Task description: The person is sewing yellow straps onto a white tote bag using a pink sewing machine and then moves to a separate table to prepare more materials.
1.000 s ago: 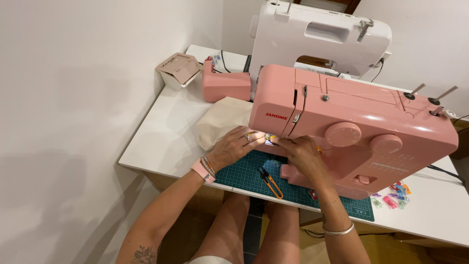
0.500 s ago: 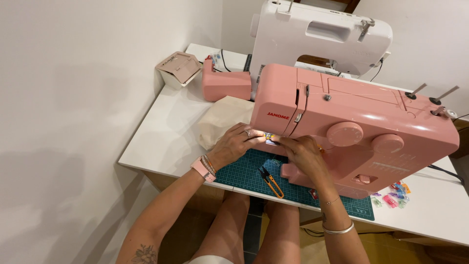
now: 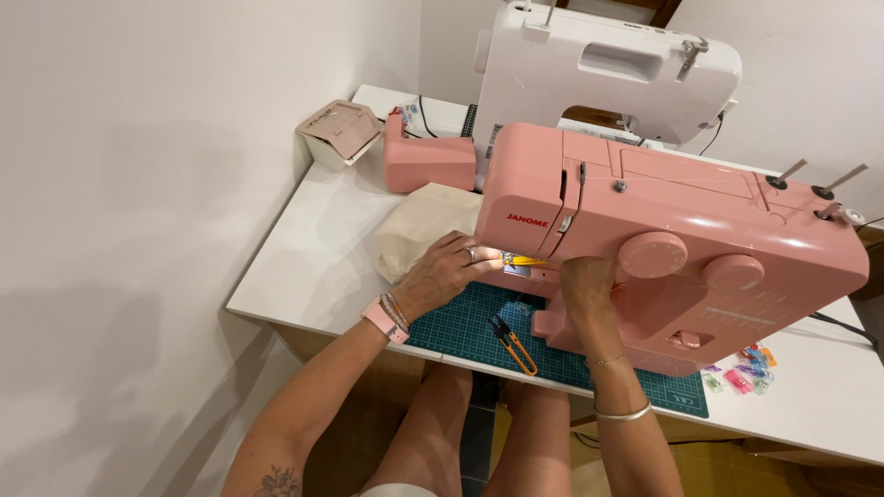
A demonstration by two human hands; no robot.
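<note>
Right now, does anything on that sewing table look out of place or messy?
Nothing is spilled or broken. Small oddities: the orange-handled snips lie loose on the green cutting mat near both hands, and coloured clips sit scattered by the pink sewing machine.

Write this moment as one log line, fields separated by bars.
left hand on cream fabric | right hand at pink sewing machine | snips on mat

Needle area behind hands [image 3: 516, 276], unseen
</note>
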